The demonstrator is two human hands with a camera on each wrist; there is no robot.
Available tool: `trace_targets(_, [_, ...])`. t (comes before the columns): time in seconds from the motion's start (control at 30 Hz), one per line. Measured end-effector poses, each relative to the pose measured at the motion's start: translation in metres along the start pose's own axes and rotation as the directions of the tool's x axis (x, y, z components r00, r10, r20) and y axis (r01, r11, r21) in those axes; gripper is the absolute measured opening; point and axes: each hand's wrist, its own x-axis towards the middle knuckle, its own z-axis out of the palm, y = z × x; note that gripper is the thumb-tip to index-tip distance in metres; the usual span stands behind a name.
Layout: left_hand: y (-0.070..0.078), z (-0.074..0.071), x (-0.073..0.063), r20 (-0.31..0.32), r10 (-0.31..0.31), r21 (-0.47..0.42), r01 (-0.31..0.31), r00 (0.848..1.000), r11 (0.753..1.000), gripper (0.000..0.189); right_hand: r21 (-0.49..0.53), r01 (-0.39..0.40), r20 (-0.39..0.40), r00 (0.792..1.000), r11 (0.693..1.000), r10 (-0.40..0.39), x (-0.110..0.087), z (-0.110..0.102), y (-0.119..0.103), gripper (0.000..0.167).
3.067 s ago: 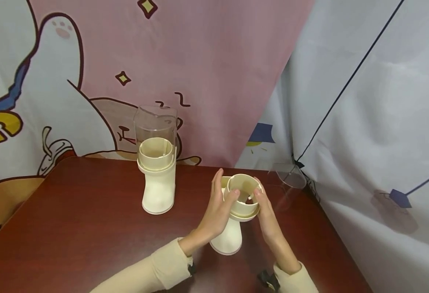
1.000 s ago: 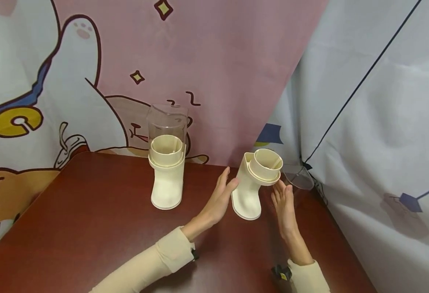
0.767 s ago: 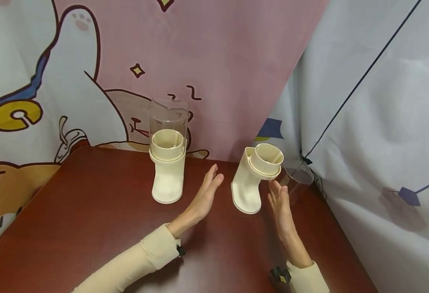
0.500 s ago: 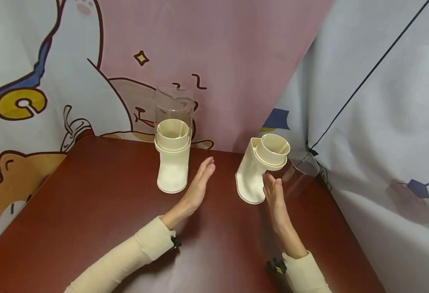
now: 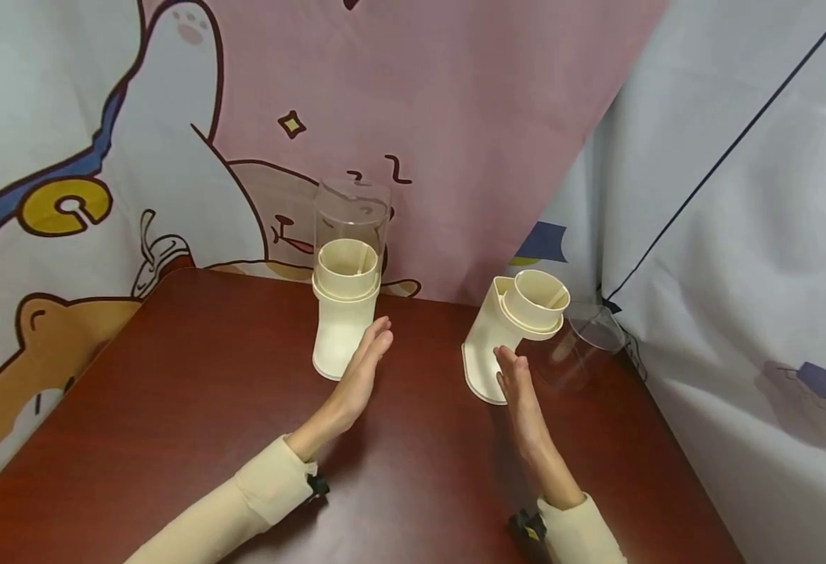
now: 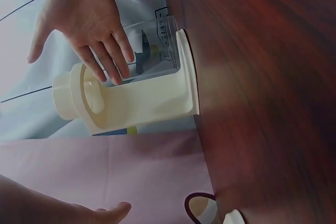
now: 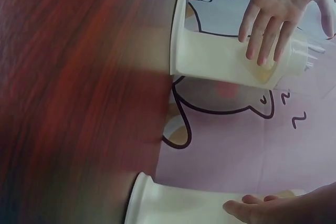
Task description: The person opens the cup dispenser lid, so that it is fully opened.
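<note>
Two cream plastic stands with a wide foot and a round collar on top are upright on the table. The left stand (image 5: 342,337) has a clear tube (image 5: 349,205) rising around its collar. The right stand (image 5: 481,352) has a bare collar and is turned to the right. My left hand (image 5: 349,388), fingers straight, is just in front of the left stand. My right hand (image 5: 525,403), fingers straight, overlaps the foot of the right stand in the head view. The left wrist view shows the right palm (image 6: 86,11) facing across, holding nothing.
A clear container (image 5: 599,325) is behind the right stand, near the table's back right corner. The dark red wooden table (image 5: 413,470) meets a printed pink curtain (image 5: 469,157) at the back and a white curtain (image 5: 737,258) on the right.
Three seconds ago both hands held the right stand's collar. It now stands farther back, released, and both hands have drawn away to the left, the left hand farther.
</note>
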Motion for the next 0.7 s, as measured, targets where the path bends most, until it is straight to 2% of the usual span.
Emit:
trace_targets(0.13, [0.001, -0.009, -0.006, -0.02, 0.008, 0.006, -0.008, 1.0, 1.0, 0.065, 0.003, -0.013, 0.012, 1.0, 1.0, 0.012, 0.002, 0.007, 0.003, 0.082])
trace_targets(0.43, [0.002, -0.023, -0.015, -0.006, 0.007, 0.01, -0.007, 1.0, 1.0, 0.068, 0.013, 0.001, 0.044, 0.999, 1.0, -0.002, 0.008, 0.026, 0.002, 0.085])
trace_targets(0.7, [0.003, -0.042, -0.028, -0.07, -0.005, 0.061, 0.01, 0.998, 0.998, 0.065, 0.024, -0.024, 0.095, 0.995, 0.999, 0.022, 0.014, 0.047, 0.001, 0.081])
